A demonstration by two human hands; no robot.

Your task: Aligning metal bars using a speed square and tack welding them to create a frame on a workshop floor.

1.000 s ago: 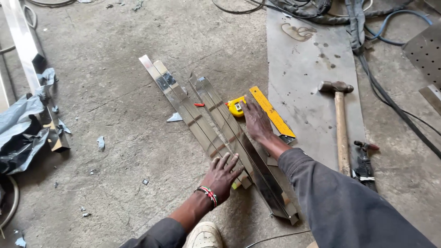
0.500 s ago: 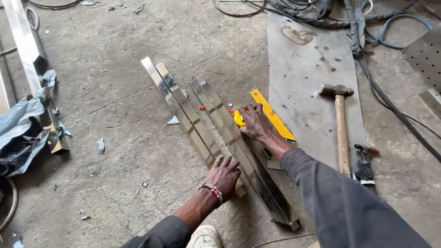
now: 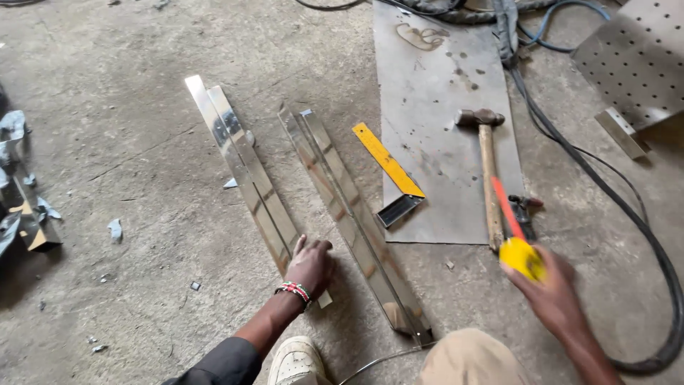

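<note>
My left hand (image 3: 311, 265) presses flat on the near end of a pair of shiny steel strips (image 3: 242, 167) lying side by side on the concrete floor. A second pair of steel angle strips (image 3: 349, 207) lies just to the right, running diagonally toward my knee. My right hand (image 3: 552, 289) is lifted at the lower right and grips a yellow tape measure (image 3: 522, 257), blurred by motion, with a red marker (image 3: 507, 207) sticking up from it. A yellow try square (image 3: 390, 167) rests between the strips and the plate.
A grey steel plate (image 3: 434, 93) lies on the floor with a wooden-handled hammer (image 3: 487, 175) on it. Black and blue cables (image 3: 570, 153) curve along the right. A perforated metal sheet (image 3: 638, 57) is at the top right. Metal scraps (image 3: 21, 207) sit at the left. My white shoe (image 3: 296, 363) is below.
My right hand left the angle strips and swung right and down, carrying the yellow tape measure away. My left hand stayed on the near strips. The camera view shifted.
</note>
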